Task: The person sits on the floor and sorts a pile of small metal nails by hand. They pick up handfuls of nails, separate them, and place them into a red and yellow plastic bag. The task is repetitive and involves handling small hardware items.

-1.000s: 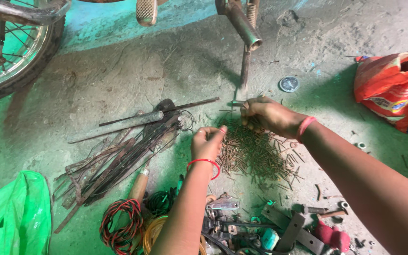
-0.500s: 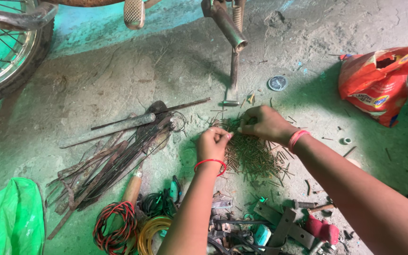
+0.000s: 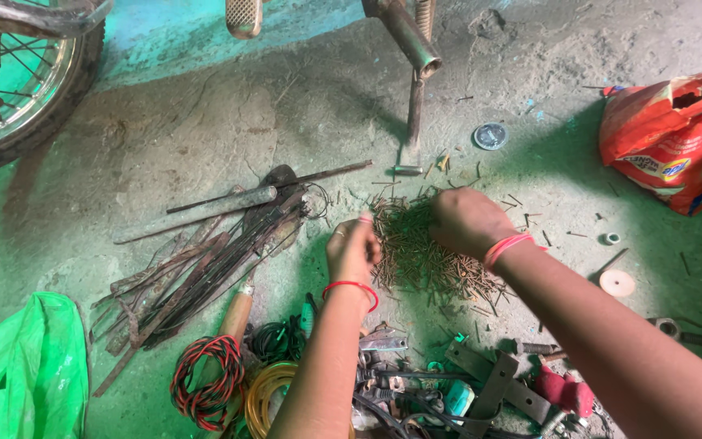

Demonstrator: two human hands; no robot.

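From the head view, the left hand [image 3: 353, 250] is clenched at the near-left edge of the nail pile [image 3: 424, 252] on the floor [image 3: 205, 122]. The right hand [image 3: 466, 219] presses curled fingers into the pile; whether it grips nails is unclear. Rusty rods [image 3: 197, 272] lie left of the left hand.

Nail heap [image 3: 428, 256] between rod bundle [image 3: 205, 268] and torn bag [image 3: 664, 138]

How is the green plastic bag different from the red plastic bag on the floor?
The green plastic bag is plain and see-through, while the red plastic bag is printed and not see-through. The green one lies at the lower left, beside the bundle of rusty metal rods; the red one sits at the upper right with a torn hole on top. Both are crumpled and rest on the dusty floor.
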